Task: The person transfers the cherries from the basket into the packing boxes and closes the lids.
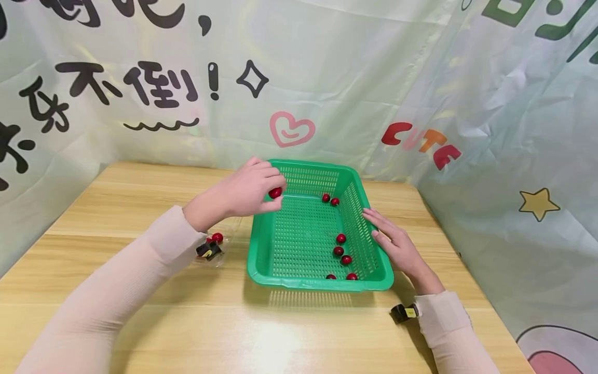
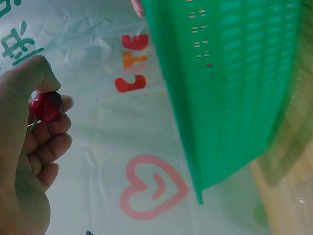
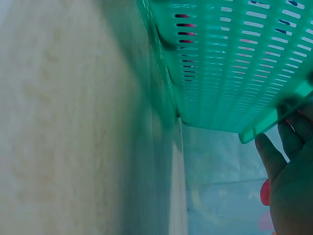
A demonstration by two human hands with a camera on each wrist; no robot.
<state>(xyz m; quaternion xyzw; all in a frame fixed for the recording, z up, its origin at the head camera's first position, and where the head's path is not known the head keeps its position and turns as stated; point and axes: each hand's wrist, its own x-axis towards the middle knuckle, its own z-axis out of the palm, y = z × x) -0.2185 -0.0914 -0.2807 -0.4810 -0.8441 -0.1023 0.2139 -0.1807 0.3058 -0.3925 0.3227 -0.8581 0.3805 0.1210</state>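
Note:
My left hand (image 1: 252, 189) is raised over the left rim of a green plastic basket (image 1: 261, 259). Between thumb and fingers it pinches a dark red cherry (image 1: 275, 192), whose thin stem hangs down in the left wrist view. The right hand (image 1: 399, 249) rests on the basket's right rim with its fingers fairly straight; the right wrist view shows fingers (image 3: 288, 139) touching that rim. Inside the basket, several cherries (image 1: 341, 238) lie along the right side. Below the left forearm, more red cherries (image 1: 217, 237) sit in a clear plastic bag (image 1: 216, 262), partly hidden by the wrist camera.
A wooden table (image 1: 154, 301) bears the basket and the bag. Behind and to the right hangs a printed cloth (image 1: 345, 67) close to the table's edges. Small black cameras (image 1: 404, 312) hang at both wrists.

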